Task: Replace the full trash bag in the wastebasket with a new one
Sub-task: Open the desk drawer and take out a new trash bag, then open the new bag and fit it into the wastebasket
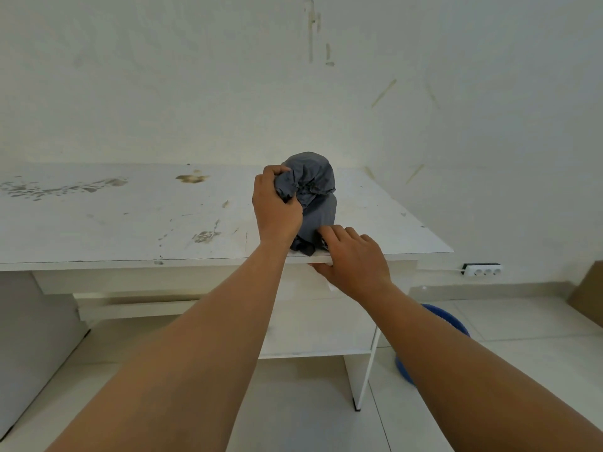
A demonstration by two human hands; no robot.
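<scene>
A grey trash bag (318, 187), crumpled into an upright bundle, stands near the front edge of a white desk (114, 223). My left hand (275, 210) is closed on the bundle's upper left side, gripping bunched plastic. My right hand (354, 259) rests at the desk's front edge, fingertips touching the bag's lower end and thumb under the edge. A blue round thing (453, 324) that may be the wastebasket shows on the floor under my right forearm, mostly hidden.
The desk top is stained and stands against a white wall. A white power strip (483, 271) lies by the wall at the right. A brown cardboard piece (587, 298) leans at the far right. Pale tiled floor lies below.
</scene>
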